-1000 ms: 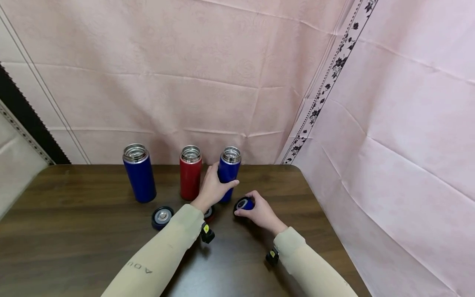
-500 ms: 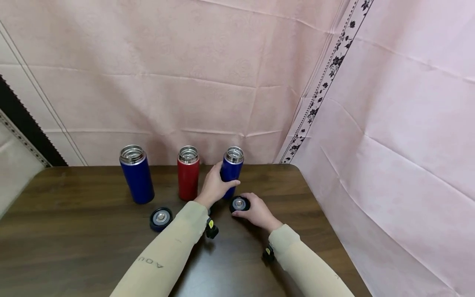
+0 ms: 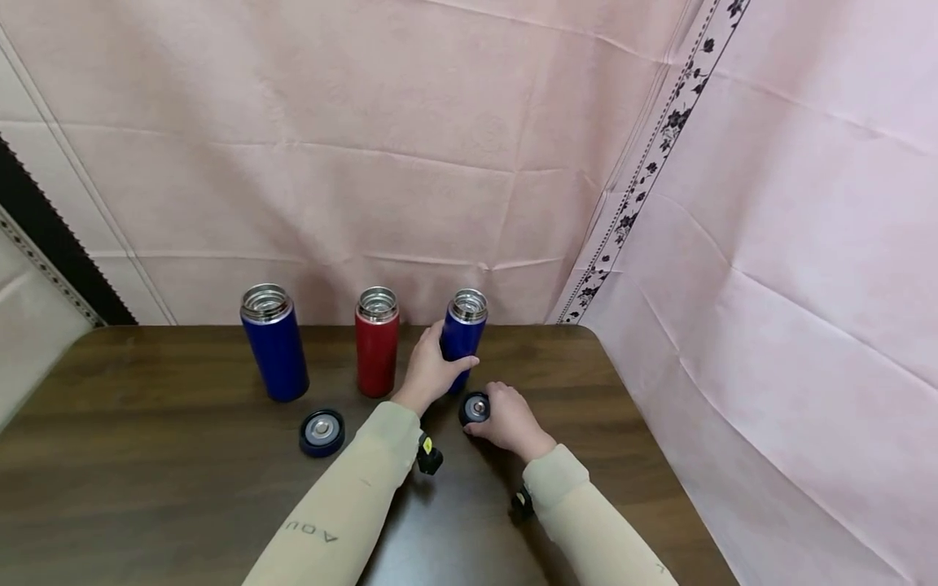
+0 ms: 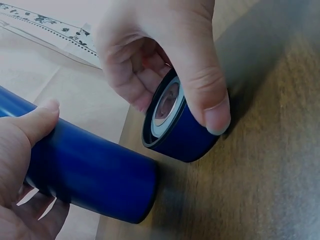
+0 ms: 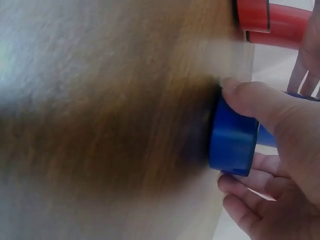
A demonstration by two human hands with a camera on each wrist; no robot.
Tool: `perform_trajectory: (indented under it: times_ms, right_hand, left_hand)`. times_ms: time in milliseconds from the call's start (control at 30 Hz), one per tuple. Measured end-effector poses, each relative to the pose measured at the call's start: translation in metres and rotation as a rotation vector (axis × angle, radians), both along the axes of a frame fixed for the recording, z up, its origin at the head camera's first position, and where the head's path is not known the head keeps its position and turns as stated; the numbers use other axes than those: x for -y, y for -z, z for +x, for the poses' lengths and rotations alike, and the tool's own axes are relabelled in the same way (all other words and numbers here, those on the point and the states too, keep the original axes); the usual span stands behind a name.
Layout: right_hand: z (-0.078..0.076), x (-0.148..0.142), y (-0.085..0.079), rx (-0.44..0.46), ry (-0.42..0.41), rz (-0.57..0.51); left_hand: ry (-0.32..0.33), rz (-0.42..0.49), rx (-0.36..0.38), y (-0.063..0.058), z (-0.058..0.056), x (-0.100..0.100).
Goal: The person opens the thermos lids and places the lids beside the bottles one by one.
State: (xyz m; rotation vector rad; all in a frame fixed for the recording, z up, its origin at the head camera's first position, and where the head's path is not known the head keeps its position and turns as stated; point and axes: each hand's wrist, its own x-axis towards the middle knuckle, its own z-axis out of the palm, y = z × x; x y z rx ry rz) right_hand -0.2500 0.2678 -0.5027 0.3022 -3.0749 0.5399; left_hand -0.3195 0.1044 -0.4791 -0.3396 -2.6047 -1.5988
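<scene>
My left hand point(image 3: 430, 372) grips a blue, open-mouthed vacuum bottle point(image 3: 462, 338) from its left side, thumb across the front. The bottle stands upright near the table's back edge. My right hand point(image 3: 515, 421) holds a blue bottle lid point(image 4: 182, 132) by its side wall, between thumb and fingers. This lid is low over the table just in front of the bottle, its grey inner face turned up. In the right wrist view the blue side of the lid point(image 5: 234, 137) shows between thumb and fingers.
An open red bottle point(image 3: 377, 350) and a larger open blue bottle point(image 3: 277, 350) stand to the left. A dark blue lid point(image 3: 322, 432) lies inside-up before the larger one. A red lid point(image 5: 253, 15) shows in the right wrist view. Pink cloth point(image 3: 330, 163) hangs behind.
The lid in my right hand has turned from tilted, with its blue side showing, to inner face up. My left hand and the blue bottle have shifted slightly right.
</scene>
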Motion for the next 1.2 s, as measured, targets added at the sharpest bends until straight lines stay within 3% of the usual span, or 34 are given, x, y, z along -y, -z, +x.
perform_trajectory:
  times_ms: [333, 567, 833, 1033, 1200]
  right_hand:
    - [-0.007, 0.002, -0.002, 0.004, 0.017, -0.061]
    - [-0.008, 0.011, 0.0, 0.045, 0.024, -0.066]
    - [-0.01, 0.017, 0.004, 0.022, 0.015, -0.064]
    - [-0.007, 0.015, 0.005, -0.021, 0.022, -0.027]
    - [-0.001, 0.006, 0.012, -0.06, 0.012, 0.008]
  left_hand:
    - [-0.025, 0.001, 0.001, -0.005, -0.006, 0.003]
    - [-0.041, 0.001, 0.037, 0.0, -0.006, 0.011]
    - [-0.048, -0.014, 0.017, 0.002, -0.007, 0.019]
    - [-0.028, -0.031, 0.042, -0.002, 0.002, 0.018]
    - [0.047, -0.142, 0.055, -0.01, 0.024, 0.025]
